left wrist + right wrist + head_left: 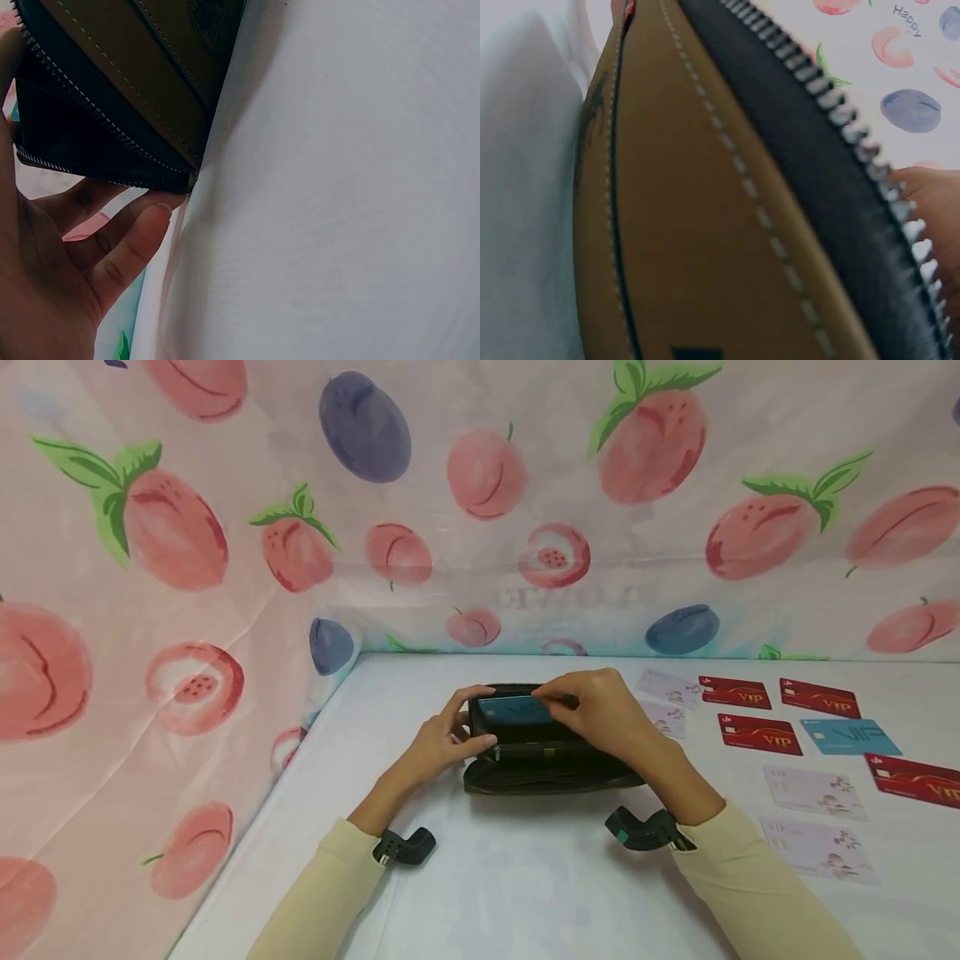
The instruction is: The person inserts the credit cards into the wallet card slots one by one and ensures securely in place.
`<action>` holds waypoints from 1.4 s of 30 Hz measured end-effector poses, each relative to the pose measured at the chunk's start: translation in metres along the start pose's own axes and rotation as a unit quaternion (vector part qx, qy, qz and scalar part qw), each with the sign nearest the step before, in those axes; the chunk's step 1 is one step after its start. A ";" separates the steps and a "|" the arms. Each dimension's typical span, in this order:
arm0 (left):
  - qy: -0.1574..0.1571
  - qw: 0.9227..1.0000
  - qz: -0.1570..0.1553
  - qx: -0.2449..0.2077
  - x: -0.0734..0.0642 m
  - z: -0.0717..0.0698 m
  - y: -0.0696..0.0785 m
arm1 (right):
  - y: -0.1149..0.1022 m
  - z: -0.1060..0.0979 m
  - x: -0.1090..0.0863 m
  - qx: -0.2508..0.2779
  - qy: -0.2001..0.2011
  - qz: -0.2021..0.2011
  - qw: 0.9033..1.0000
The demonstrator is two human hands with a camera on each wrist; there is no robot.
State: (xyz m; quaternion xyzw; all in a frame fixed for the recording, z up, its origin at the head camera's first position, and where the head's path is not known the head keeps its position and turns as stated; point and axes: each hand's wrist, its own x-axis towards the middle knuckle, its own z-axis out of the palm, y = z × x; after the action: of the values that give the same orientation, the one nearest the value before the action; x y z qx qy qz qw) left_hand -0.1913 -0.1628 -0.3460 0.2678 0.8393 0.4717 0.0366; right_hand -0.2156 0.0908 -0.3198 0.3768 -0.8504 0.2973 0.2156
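Note:
An unzipped dark wallet with a toothed zipper lies spread on the white table in the head view. My left hand grips its left end, thumb at the near side of the opening and fingers at the far side. A blue VIP card sits partly inside the wallet's back section, and my right hand pinches its upper right corner. In the left wrist view the wallet's brown stitched outside shows above the left fingers. The right wrist view is mostly filled by the wallet's brown side.
On the table's right lie several red VIP cards, another blue card and several pale pink cards. Two of the pale cards are close by the right hand. A fruit-print cloth hangs behind and to the left.

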 end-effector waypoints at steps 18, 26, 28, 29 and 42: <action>-0.001 1.000 0.011 0.005 0.000 0.001 -0.001 | -0.005 0.008 0.001 -0.006 -0.003 -0.004 1.000; -0.002 1.000 0.009 0.005 0.000 0.000 -0.001 | -0.004 0.006 0.002 0.003 -0.011 0.004 1.000; -0.002 1.000 0.008 0.004 0.000 0.000 0.000 | -0.003 0.007 0.002 0.006 -0.013 0.006 1.000; -0.003 1.000 0.007 0.004 0.000 0.000 0.000 | -0.003 0.007 0.002 0.007 -0.013 0.006 1.000; -0.010 1.000 -0.009 -0.016 0.001 0.000 0.000 | 0.001 0.006 0.006 0.016 -0.010 0.007 1.000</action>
State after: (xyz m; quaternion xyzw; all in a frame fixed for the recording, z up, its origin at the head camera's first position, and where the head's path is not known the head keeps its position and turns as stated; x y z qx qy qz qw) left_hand -0.1924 -0.1623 -0.3457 0.2641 0.8335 0.4823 0.0531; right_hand -0.2206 0.0844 -0.3212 0.3768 -0.8502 0.3092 0.1990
